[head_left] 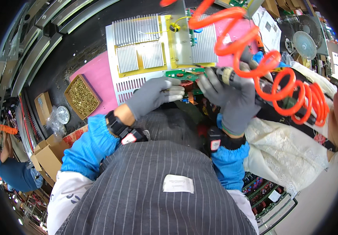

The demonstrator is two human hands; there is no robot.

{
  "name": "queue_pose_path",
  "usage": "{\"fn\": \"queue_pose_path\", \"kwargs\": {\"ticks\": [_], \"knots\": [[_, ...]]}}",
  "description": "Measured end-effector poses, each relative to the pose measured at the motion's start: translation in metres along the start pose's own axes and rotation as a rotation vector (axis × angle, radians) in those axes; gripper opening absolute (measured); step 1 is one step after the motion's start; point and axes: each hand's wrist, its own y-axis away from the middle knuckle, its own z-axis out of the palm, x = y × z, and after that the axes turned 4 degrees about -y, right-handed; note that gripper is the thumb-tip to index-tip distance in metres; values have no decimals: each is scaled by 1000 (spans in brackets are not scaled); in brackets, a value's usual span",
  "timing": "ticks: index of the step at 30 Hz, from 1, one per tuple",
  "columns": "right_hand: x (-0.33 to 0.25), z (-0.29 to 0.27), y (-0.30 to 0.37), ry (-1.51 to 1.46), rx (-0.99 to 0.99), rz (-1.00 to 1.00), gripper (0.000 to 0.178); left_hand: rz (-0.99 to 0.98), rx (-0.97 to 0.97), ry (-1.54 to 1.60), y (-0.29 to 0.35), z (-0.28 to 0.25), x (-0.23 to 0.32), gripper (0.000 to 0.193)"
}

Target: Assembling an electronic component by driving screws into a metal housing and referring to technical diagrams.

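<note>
Here, the grey-gloved left hand (157, 95) has its fingers together, just left of a dark red coil (187, 84); whether they pinch anything, I cannot tell. The right hand (233, 100), gloved alike, points spread fingers left toward the coil, a driver (227, 75) with a pale collar at its far side; I cannot tell whether it grips that. Between the hands and slightly farther lies the green board (180, 73), near a metal panel (137, 75) bearing heat sinks (135, 29). A pink mat (94, 74) shows left of the panel, beside a box (73, 107) of brass-coloured parts (83, 97).
</note>
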Motion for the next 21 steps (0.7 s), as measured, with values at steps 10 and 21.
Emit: {"fn": "queue_pose_path", "kwargs": {"ticks": [10, 21], "knots": [[0, -48, 16, 684, 41, -355, 25, 13, 269, -364, 52, -3, -1, 36], [4, -30, 78, -246, -196, -38, 43, -24, 138, -697, 95, 17, -14, 39]]}}
